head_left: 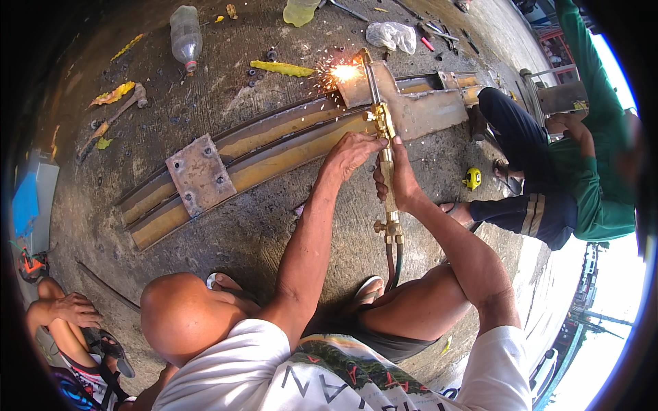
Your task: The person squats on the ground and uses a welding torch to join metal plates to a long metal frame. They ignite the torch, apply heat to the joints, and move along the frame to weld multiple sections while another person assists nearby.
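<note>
The long rusty steel channel beam (274,147) looked rough and matt, the shiny brass cutting torch (385,147) smooth and glossy, the grey concrete floor (240,233) coarse and stained

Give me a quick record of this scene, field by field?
Left hand: left hand grips the brass cutting torch near its head
Right hand: right hand wraps the torch handle
Torch tip: throwing sparks at the rusty steel beam
Beam: lies on the concrete floor, a bolted plate on it
Nearby: plastic bottle, yellow tape measure, seated person in green

Plastic bottle (186,35), hammer (115,115), yellow tape measure (471,179)
</note>
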Demonstrator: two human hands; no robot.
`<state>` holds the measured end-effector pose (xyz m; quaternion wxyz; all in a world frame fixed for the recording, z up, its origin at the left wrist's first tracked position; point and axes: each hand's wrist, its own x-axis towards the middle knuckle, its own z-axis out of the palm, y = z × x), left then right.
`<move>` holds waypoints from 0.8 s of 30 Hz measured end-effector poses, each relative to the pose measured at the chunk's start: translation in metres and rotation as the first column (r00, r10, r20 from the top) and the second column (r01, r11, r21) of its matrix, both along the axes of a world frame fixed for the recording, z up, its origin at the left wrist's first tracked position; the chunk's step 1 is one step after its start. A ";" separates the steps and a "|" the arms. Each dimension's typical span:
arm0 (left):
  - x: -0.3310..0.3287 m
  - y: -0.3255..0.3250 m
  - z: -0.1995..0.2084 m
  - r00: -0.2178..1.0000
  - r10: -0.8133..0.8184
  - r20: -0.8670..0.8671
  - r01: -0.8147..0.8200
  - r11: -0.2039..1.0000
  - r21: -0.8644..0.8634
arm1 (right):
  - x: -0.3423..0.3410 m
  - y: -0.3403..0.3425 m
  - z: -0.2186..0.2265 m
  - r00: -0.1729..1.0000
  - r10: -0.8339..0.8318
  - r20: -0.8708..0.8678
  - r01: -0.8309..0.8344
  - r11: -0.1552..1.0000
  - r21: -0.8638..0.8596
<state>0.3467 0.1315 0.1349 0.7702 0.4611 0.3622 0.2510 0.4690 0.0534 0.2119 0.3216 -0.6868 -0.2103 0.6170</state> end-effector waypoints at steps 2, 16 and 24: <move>0.000 -0.002 -0.001 0.999 0.049 -0.004 -0.049 0.996 0.076 | -0.002 0.000 0.001 1.000 -0.004 0.004 0.004 1.000 -0.001; -0.001 -0.001 0.002 0.999 0.028 0.046 -0.028 1.000 0.012 | -0.002 0.000 0.003 0.999 0.012 0.030 -0.011 1.000 -0.002; -0.002 -0.003 0.008 0.998 0.034 0.061 -0.033 0.999 -0.013 | -0.001 -0.001 0.001 0.999 0.001 0.039 -0.001 1.000 -0.009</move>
